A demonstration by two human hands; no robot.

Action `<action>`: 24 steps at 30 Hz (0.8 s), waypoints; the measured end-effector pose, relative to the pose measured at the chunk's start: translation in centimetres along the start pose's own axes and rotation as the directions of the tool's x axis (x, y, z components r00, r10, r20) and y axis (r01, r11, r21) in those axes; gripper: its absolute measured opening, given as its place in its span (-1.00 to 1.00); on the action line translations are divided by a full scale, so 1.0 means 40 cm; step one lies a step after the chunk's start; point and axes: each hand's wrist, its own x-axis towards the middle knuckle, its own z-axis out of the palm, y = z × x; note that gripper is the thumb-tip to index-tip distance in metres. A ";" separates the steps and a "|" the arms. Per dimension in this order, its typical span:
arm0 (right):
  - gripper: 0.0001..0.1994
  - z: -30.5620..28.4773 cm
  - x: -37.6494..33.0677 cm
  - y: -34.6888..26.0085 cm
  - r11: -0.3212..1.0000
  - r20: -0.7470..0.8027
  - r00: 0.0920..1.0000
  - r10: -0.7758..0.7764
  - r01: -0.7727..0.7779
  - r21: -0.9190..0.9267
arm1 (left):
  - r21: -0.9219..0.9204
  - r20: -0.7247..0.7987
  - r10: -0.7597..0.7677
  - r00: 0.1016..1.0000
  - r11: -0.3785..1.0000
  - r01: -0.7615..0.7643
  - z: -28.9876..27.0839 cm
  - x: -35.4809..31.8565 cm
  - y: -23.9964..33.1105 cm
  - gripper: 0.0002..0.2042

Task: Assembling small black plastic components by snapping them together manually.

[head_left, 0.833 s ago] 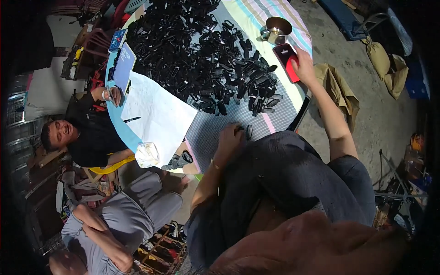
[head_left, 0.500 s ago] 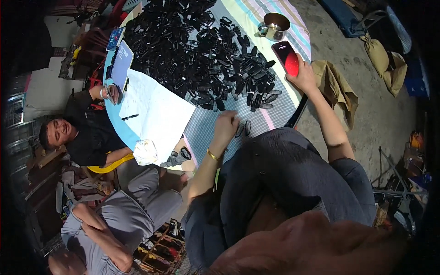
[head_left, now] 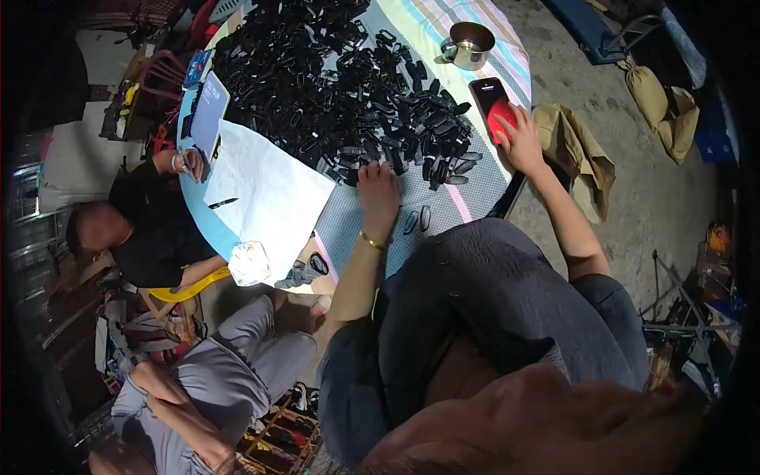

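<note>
A large heap of small black plastic parts point(head_left: 348, 87) covers the round table point(head_left: 475, 186). My left hand point(head_left: 378, 190) lies at the near edge of the heap, fingers down on the parts; whether it holds one is hidden. Two loose black parts point(head_left: 417, 219) lie just right of my wrist. My right hand point(head_left: 522, 136) rests on a phone with a red screen point(head_left: 491, 103) at the table's right edge, fingers spread over it.
A metal cup point(head_left: 469, 43) stands at the far right of the table. A white paper sheet point(head_left: 265, 198) with a pen covers the left side. One person in black sits at the left holding a tablet point(head_left: 207, 115); another in grey sits lower left. A tan cloth point(head_left: 574, 150) lies on the floor.
My left hand has moved forward from the two loose parts near the table edge up to the heap. My right hand stays on the phone.
</note>
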 end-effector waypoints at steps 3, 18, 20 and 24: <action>-0.67 0.003 0.007 -0.006 0.997 0.042 0.999 -0.015 0.018 -0.071 | -0.058 0.106 -0.004 0.994 0.998 0.010 -0.011 -0.012 0.005 -0.74; -0.74 -0.018 -0.052 0.047 0.998 -0.006 0.998 -0.059 0.059 0.031 | -0.357 0.076 -0.084 0.994 0.928 0.106 -0.057 -0.056 0.007 -0.75; -0.76 -0.036 -0.065 0.041 0.997 0.017 0.998 -0.055 0.054 0.063 | -0.387 0.113 -0.103 0.988 0.911 0.140 -0.080 -0.051 0.013 -0.76; -0.77 -0.044 -0.068 0.045 0.999 0.002 1.000 -0.003 0.003 0.044 | -0.396 0.116 -0.095 0.989 0.909 0.134 -0.080 -0.058 0.008 -0.78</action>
